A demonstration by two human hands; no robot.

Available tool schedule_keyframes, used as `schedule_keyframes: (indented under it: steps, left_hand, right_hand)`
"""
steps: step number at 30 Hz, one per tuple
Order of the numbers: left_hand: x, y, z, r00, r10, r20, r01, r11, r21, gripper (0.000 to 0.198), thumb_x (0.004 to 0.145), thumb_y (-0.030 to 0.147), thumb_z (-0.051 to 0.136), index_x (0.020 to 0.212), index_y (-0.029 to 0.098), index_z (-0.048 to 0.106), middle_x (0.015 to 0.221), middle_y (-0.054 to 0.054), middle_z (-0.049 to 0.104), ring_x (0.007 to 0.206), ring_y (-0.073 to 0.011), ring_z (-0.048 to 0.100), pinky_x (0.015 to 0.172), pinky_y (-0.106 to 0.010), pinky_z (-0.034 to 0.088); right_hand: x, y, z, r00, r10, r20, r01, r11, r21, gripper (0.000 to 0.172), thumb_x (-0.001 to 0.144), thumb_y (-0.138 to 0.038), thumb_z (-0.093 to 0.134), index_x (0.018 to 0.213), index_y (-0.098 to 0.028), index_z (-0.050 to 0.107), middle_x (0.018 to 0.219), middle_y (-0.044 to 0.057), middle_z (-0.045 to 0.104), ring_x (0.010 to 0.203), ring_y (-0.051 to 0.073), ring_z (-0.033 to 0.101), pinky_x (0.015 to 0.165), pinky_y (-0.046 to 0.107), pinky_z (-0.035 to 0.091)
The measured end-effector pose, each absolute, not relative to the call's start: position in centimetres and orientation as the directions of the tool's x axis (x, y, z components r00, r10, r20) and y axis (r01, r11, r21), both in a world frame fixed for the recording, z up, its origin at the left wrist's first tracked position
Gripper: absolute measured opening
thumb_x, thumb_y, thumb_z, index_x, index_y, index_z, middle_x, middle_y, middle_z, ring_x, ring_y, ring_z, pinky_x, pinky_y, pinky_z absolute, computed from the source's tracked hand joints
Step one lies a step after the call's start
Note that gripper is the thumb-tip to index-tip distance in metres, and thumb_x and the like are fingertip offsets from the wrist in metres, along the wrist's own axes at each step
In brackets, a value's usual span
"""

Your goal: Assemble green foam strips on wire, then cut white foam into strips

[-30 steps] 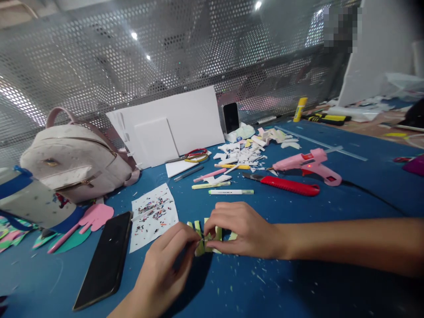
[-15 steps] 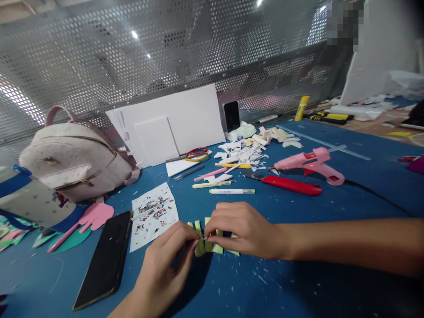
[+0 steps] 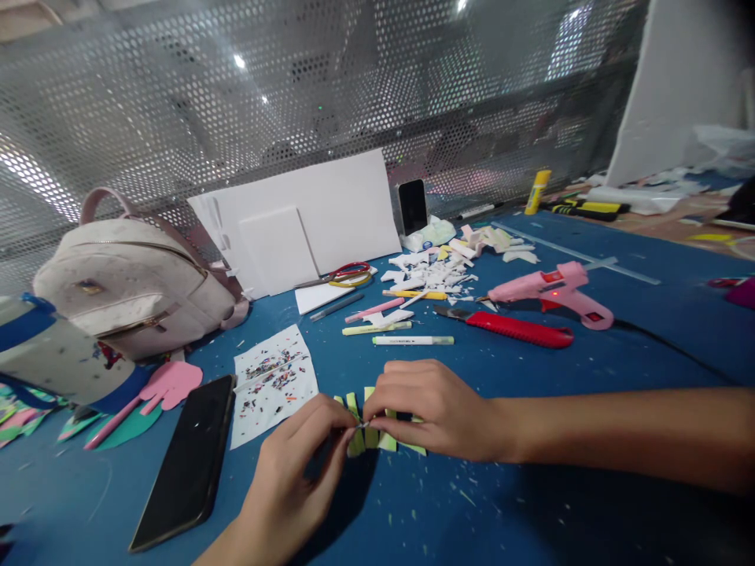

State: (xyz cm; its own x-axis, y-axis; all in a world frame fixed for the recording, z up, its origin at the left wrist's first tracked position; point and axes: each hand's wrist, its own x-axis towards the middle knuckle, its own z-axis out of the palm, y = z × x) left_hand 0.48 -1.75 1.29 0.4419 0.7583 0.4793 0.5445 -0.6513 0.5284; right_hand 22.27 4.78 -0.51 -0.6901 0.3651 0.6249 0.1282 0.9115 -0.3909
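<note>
My left hand (image 3: 303,452) and my right hand (image 3: 428,409) meet low in the middle of the head view, fingertips almost touching. Each is closed in a pinch. Between thumbs and index fingers is a small pale piece (image 3: 362,425), too tiny to name. Right around the fingertips is a row of light green strips (image 3: 371,438), standing side by side and partly covered by my right hand. Just beyond lie a white marker (image 3: 413,340) and a pale yellow-green marker (image 3: 377,328).
A black phone (image 3: 184,464) and a paper sheet with colourful specks (image 3: 251,420) lie left. To the right are a red cutter (image 3: 519,328) and a pink glue gun (image 3: 557,291) with its cord. Scissors (image 3: 348,274), white scraps (image 3: 433,273) and a backpack (image 3: 130,267) sit farther back.
Almost nothing differs; both hands keep the same pinch at the same spot, with only a very slight shift of the fingers.
</note>
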Motion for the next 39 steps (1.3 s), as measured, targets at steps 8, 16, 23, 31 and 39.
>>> schedule_keyframes:
  steps: [8,16,23,31,39]
  left_hand:
    - [0.48,-1.81,1.21,0.443,0.756,0.483,0.537,-0.655,0.532,0.018,0.094,0.003,0.05,0.093,0.02,0.058,0.083,-0.002,0.064,0.074,-0.0123,0.062,0.069,-0.02,0.049]
    - [0.51,-1.74,1.16,0.452,0.749,0.484,0.531,-0.662,0.53,0.018,0.095,0.003,0.05,0.094,0.019,0.057,0.083,-0.003,0.063,0.073,-0.0126,0.061,0.067,-0.021,0.049]
    - [0.46,-1.77,1.11,0.455,0.747,0.485,0.525,-0.665,0.531,0.018,0.095,0.003,0.049,0.094,0.019,0.057,0.084,-0.003,0.063,0.075,-0.0121,0.061,0.069,-0.021,0.049]
    - [0.46,-1.73,1.11,0.459,0.743,0.488,0.527,-0.67,0.523,0.017,0.095,0.003,0.05,0.094,0.018,0.058,0.084,-0.002,0.063,0.074,-0.0107,0.06,0.069,-0.019,0.048]
    - [0.49,-1.58,0.94,0.455,0.738,0.498,0.528,-0.674,0.517,0.017,0.094,0.003,0.05,0.094,0.018,0.058,0.083,-0.001,0.062,0.074,-0.0105,0.06,0.07,-0.018,0.048]
  right_hand:
    - [22.24,4.76,-0.55,-0.693,0.369,0.62,0.125,0.908,-0.4,0.024,0.103,-0.029,0.048,0.095,-0.017,0.067,0.084,0.004,0.069,0.074,0.016,0.053,0.068,0.027,0.041]
    - [22.17,4.73,-0.54,-0.683,0.366,0.632,0.113,0.908,-0.404,0.021,0.102,-0.026,0.051,0.092,-0.016,0.066,0.082,0.003,0.068,0.073,0.015,0.053,0.067,0.026,0.04]
    - [22.17,4.63,-0.41,-0.683,0.378,0.624,0.125,0.903,-0.411,0.017,0.099,-0.023,0.053,0.09,-0.016,0.065,0.079,0.002,0.066,0.072,0.014,0.052,0.066,0.026,0.039]
    - [22.22,4.66,-0.41,-0.686,0.378,0.622,0.121,0.902,-0.415,0.014,0.098,-0.021,0.056,0.09,-0.015,0.066,0.079,0.001,0.066,0.073,0.014,0.052,0.067,0.025,0.039]
    - [22.26,4.56,-0.42,-0.678,0.376,0.632,0.118,0.904,-0.411,0.013,0.097,-0.019,0.056,0.089,-0.015,0.065,0.079,0.001,0.066,0.072,0.014,0.052,0.066,0.025,0.039]
